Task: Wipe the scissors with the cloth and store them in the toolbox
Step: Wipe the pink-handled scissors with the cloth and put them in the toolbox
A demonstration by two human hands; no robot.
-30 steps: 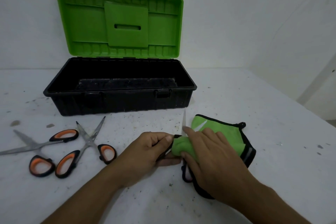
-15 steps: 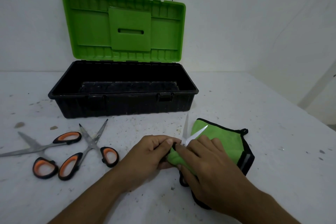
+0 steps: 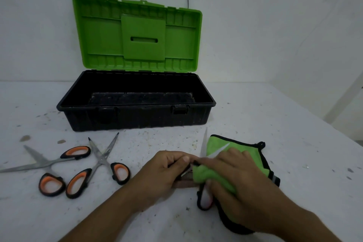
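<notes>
An open pair of scissors (image 3: pixel 204 142) lies on the table in front of me, its two blades poking out past my fingers. My left hand (image 3: pixel 167 171) grips one of its handles. My right hand (image 3: pixel 235 179) holds a green cloth (image 3: pixel 218 175) with black trim bunched round the scissors near the pivot. One black handle loop (image 3: pixel 200 202) shows below the cloth. The black toolbox (image 3: pixel 137 118) stands open behind, its green lid (image 3: pixel 137 33) upright, nothing visible inside.
Two more orange-handled scissors lie open at the left: one pair (image 3: pixel 102 163) close to my left hand, another pair (image 3: pixel 45 163) further left. The white table (image 3: pixel 275 124) is speckled with dirt. A wall stands right behind the toolbox.
The scissor blades have spread apart and stick out further beyond the cloth. My right hand with the cloth has slid back toward the pivot and handles.
</notes>
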